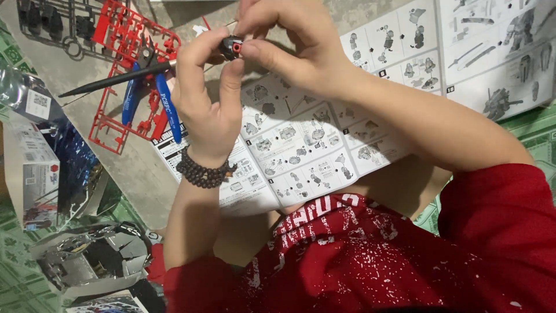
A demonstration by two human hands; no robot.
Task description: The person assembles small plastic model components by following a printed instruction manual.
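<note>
1. A large folded instruction sheet (324,139) lies spread flat on the floor under both forearms, its printed diagrams facing up, so it can be read at a glance while the hands work above it.
2. To the left sit an opened model kit box (40,174) and crumpled clear plastic bags (87,255), pushed aside but within reach.
3. A red plastic parts frame (124,69) lies flat at upper left, with a dark grey parts frame (46,20) beyond it. Blue-handled cutters (145,95) rest on the red frame, beside the parts they would snip.
4. The left hand (205,98), wearing a dark beaded bracelet (202,171), is raised above the sheet. A long black pointed tool (116,78) juts out leftward from this hand; it seems tucked in the grip, though the hand hides how.
5. The right hand (289,40) comes in from above and meets the left, both lifted close to eye level for fine work.
6. A small black and red part (233,47) sits between the two hands. The left thumb and forefinger are closed on its left side; the right thumb and forefinger are pinched on its right, thumb tip pressed against the red face. Both hands are clamped on it, holding it clear of the floor.
</note>
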